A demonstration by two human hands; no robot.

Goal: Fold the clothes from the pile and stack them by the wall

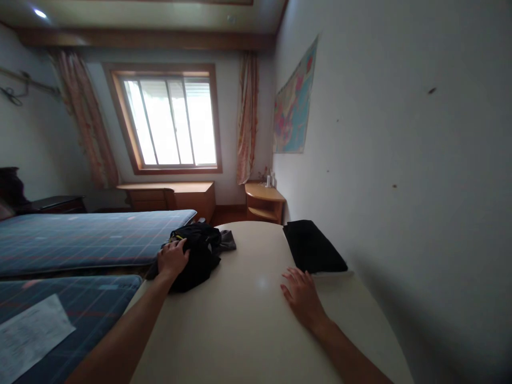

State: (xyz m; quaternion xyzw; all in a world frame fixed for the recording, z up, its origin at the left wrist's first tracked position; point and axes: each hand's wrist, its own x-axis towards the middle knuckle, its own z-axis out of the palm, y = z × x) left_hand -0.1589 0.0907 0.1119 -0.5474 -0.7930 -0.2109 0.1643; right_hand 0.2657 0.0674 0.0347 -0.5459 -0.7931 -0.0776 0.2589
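A rumpled pile of black clothes (196, 266) lies at the left edge of the cream table, with a grey piece of fabric (228, 240) sticking out at its far right. My left hand (173, 258) rests on the pile's left side, fingers a little bent and apart; the fabric under the palm is hidden. On the right, a neatly folded black cloth (314, 246) lies near the wall, with a thin white edge showing beneath it. My right hand (303, 297) is open on the tabletop just in front of this cloth, fingers spread and holding nothing.
The cream table (244, 320) has a rounded far end. Blue plaid mattresses (100, 237) are on the left, a printed sheet (36, 333) on the nearer one. A wooden desk (192, 188) stands below the window, a corner shelf (264, 192) beyond the table. The wall borders the right.
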